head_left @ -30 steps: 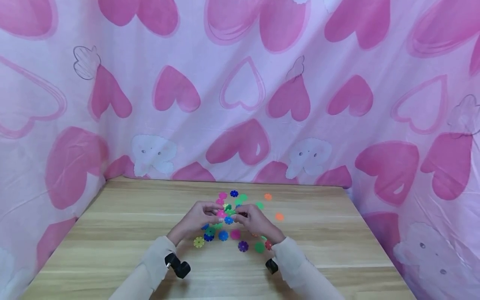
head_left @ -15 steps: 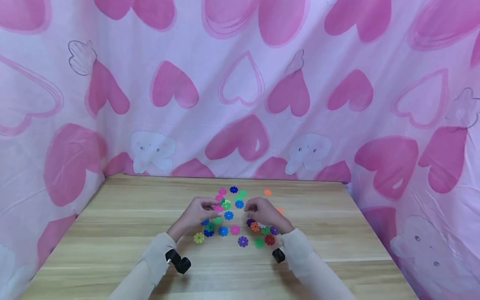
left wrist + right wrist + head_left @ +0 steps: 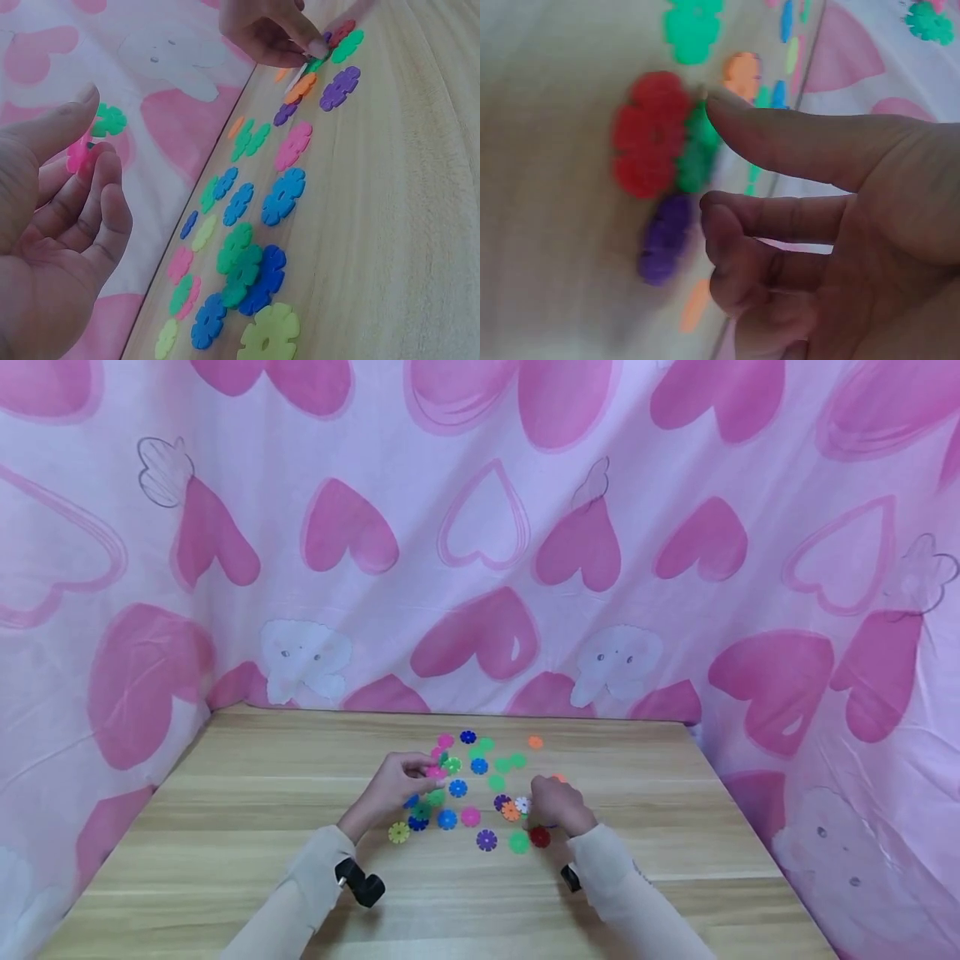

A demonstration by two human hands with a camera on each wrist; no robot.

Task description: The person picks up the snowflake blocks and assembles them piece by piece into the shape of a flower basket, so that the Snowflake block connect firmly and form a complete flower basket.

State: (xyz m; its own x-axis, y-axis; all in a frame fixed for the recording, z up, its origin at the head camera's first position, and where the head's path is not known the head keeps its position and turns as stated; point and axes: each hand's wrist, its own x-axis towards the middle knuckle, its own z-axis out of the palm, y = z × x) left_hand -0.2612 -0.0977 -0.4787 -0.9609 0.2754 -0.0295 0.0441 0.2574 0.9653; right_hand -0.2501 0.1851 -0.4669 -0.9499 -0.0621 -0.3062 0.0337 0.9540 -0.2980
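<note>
My left hand [image 3: 393, 785] pinches a pink flower-shaped plastic piece [image 3: 78, 155] between thumb and fingers. A green flower piece [image 3: 109, 120] sticks out from the pink one, joined to it. On the right, my right hand [image 3: 558, 804] reaches down over a small group of flower pieces. Its thumb and forefinger stand apart in the right wrist view, fingertips right at a green flower piece [image 3: 697, 154]. A red flower piece [image 3: 652, 135] and a purple flower piece [image 3: 665, 240] lie beside that green one.
Several more flower pieces lie flat on the wooden table [image 3: 300, 860], among them a blue one [image 3: 457, 788], a yellow one [image 3: 399, 832] and an orange one [image 3: 535, 742]. A pink heart-patterned curtain [image 3: 480, 635] hangs behind the table and along both sides.
My right hand has drawn away from beside the left hand, moving right and nearer, down to the pieces there. The left hand keeps its pink piece and has hardly moved.
</note>
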